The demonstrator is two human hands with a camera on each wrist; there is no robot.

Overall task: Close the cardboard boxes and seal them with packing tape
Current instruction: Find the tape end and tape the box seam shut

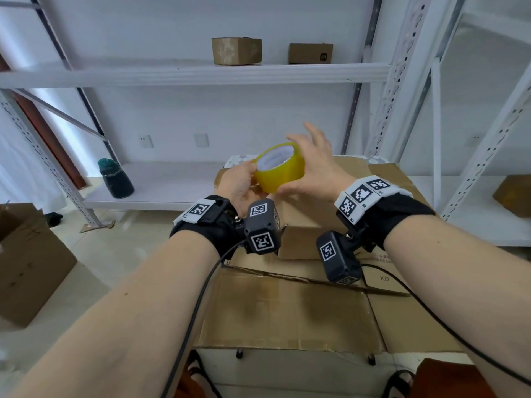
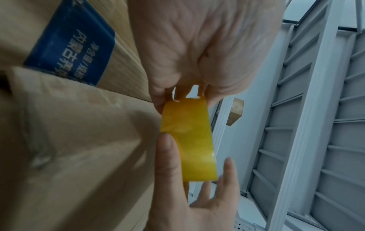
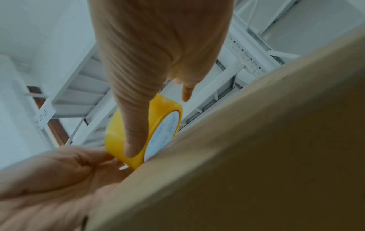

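Note:
A yellow packing tape roll [image 1: 280, 170] with a white core is held in the air above a small closed cardboard box [image 1: 304, 234], which sits on a larger box [image 1: 287, 311]. My left hand [image 1: 253, 173] grips the roll's left rim with curled fingers, seen in the left wrist view pinching the roll [image 2: 189, 140] at its edge. My right hand [image 1: 310, 150] lies against the roll's right side with fingers spread straight. Its thumb [image 3: 134, 132] rests flat on the roll's outer band [image 3: 164, 109]. Cardboard [image 3: 256, 156] fills the right wrist view's lower right.
White metal shelving [image 1: 201, 73] stands behind, with two small boxes [image 1: 236, 50] [image 1: 310, 53] on its upper shelf and a dark bottle [image 1: 115, 179] on the lower one. An open box [image 1: 28, 262] stands on the floor at left. Another box [image 1: 514, 195] sits on the right shelf.

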